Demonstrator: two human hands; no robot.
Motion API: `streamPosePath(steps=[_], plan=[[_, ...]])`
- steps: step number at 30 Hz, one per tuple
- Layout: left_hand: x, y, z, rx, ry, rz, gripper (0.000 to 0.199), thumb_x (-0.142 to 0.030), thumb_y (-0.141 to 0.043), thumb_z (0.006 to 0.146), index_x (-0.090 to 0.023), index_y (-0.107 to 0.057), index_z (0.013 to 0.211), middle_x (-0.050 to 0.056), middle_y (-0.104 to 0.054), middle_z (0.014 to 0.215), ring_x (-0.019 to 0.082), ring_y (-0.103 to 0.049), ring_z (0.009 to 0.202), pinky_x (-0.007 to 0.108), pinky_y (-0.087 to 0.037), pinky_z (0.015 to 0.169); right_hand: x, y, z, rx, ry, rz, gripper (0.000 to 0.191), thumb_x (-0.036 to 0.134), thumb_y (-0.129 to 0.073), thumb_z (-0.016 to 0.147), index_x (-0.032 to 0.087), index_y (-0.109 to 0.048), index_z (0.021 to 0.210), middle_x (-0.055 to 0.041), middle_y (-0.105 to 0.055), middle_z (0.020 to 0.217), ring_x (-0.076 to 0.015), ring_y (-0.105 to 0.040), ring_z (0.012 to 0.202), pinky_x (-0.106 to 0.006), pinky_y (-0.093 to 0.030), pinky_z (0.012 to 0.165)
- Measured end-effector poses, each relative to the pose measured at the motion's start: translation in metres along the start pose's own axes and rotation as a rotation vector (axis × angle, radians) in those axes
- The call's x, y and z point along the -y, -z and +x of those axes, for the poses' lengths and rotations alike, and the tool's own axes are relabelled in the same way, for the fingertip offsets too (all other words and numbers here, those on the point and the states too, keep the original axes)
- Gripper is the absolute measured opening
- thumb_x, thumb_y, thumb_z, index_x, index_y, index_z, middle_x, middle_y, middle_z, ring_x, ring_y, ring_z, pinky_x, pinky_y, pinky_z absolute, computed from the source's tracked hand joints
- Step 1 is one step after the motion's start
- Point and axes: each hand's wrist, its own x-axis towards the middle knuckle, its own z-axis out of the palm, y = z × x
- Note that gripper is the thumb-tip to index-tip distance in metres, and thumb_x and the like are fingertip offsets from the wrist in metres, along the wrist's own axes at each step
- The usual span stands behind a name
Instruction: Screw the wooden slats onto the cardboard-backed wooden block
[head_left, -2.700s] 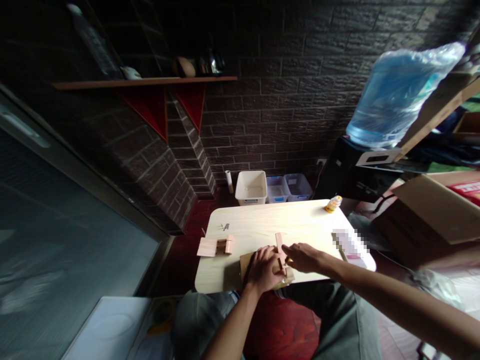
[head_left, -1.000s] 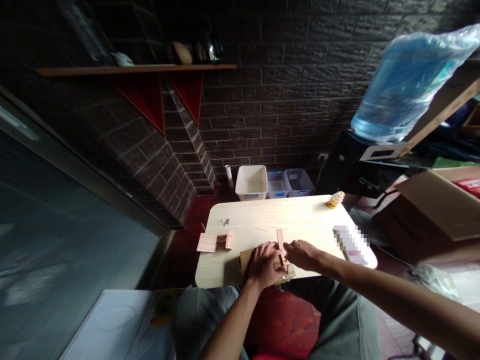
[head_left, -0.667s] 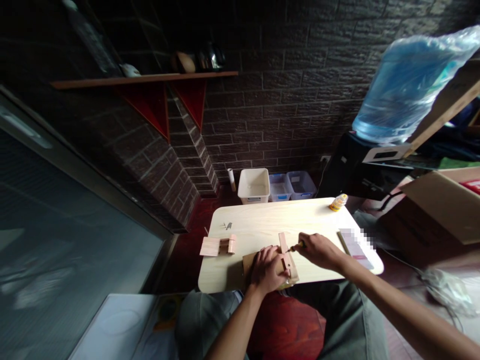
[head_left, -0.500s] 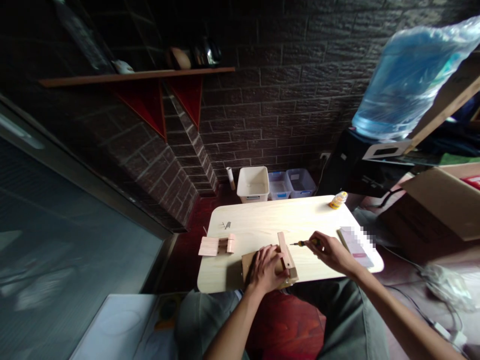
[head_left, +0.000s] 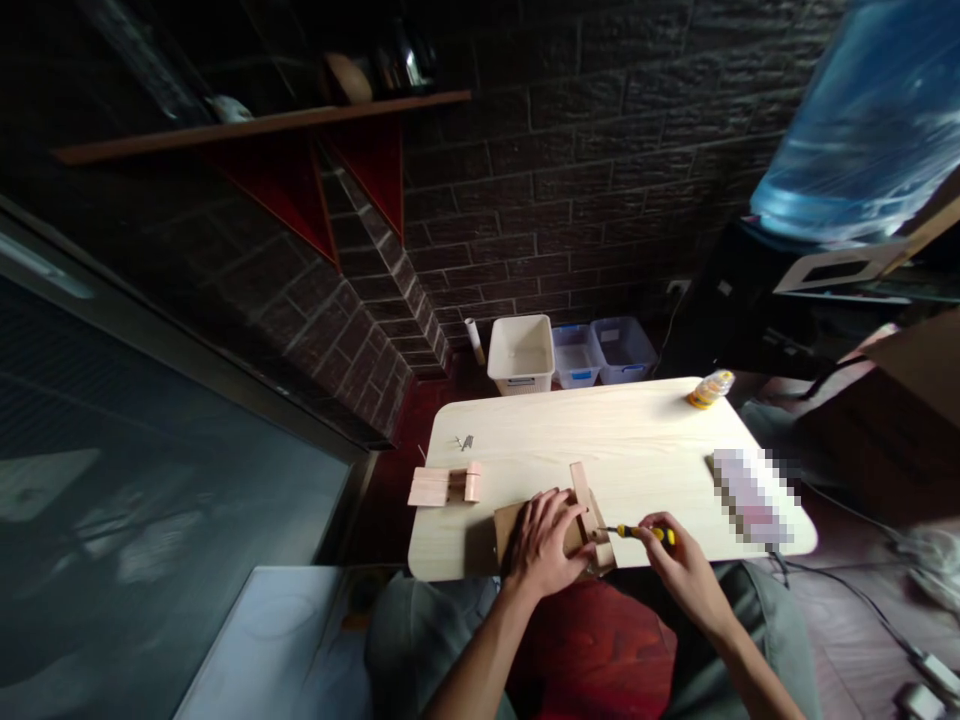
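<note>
A light wooden box (head_left: pixel 510 530) sits at the table's near edge, with a narrow wooden strip (head_left: pixel 581 488) lying along its right side and jutting past its far edge. My left hand (head_left: pixel 546 540) rests over the box, fingers draped across it and the index finger and thumb against the strip, gripping it in place. In my right hand (head_left: pixel 679 565) is a yellow-and-black screwdriver (head_left: pixel 626 531), held nearly level, its tip at the near part of the strip. Whether the tip sits in a screw is too small to tell.
Small screws (head_left: pixel 466 442) lie at the table's (head_left: pixel 540 425) far left, beyond a slotted wooden piece (head_left: pixel 435 487). A yellow-based clear bottle (head_left: pixel 711 389) stands at the far right corner, near a blurred flat item (head_left: pixel 750 500). Plastic bins (head_left: pixel 521 350) stand behind the table.
My right hand has brought the screwdriver nearer and its tip now meets the strip. My left hand stays on the box. The whole view has shifted slightly.
</note>
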Motion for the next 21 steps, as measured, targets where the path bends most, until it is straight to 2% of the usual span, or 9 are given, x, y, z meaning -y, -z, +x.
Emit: streamPosePath(steps=[5, 11, 16, 21], plan=[[0.002, 0.0, 0.004, 0.011, 0.023, -0.023, 0.049, -0.051, -0.064, 0.086, -0.035, -0.059, 0.132, 0.005, -0.049, 0.147, 0.031, -0.039, 0.139, 0.054, -0.033, 0.116, 0.024, 0.008, 0.007, 0.166, 0.091, -0.199, 0.03, 0.05, -0.051, 0.095, 0.021, -0.058, 0.096, -0.0028, -0.064, 0.076, -0.0159, -0.052, 0.061, -0.026, -0.041, 0.053], [0.005, -0.001, 0.008, 0.001, 0.031, -0.036, 0.048, -0.05, -0.068, 0.083, -0.035, -0.062, 0.129, 0.004, -0.052, 0.144, 0.031, -0.042, 0.137, 0.052, -0.035, 0.116, 0.035, 0.004, 0.018, 0.342, 0.2, -0.34, 0.014, 0.035, -0.05, 0.094, 0.022, -0.054, 0.099, -0.004, -0.067, 0.082, -0.0162, -0.056, 0.065, -0.028, -0.046, 0.063], [0.009, -0.002, 0.008, 0.021, 0.027, -0.051, 0.052, -0.047, -0.073, 0.08, -0.035, -0.062, 0.13, 0.005, -0.05, 0.146, 0.033, -0.042, 0.137, 0.054, -0.034, 0.116, 0.044, 0.002, 0.026, 0.423, 0.289, -0.535, 0.009, 0.029, -0.045, 0.096, 0.024, -0.052, 0.095, -0.0033, -0.065, 0.082, -0.0152, -0.056, 0.062, -0.027, -0.041, 0.06], [0.012, -0.007, 0.006, 0.006, 0.028, -0.047, 0.05, -0.049, -0.073, 0.08, -0.036, -0.062, 0.127, 0.003, -0.049, 0.148, 0.031, -0.04, 0.139, 0.053, -0.032, 0.118, 0.051, -0.005, 0.041, 0.447, 0.311, -0.724, 0.015, 0.034, -0.041, 0.099, 0.024, -0.05, 0.091, -0.0024, -0.066, 0.072, -0.0176, -0.059, 0.059, -0.028, -0.031, 0.053]])
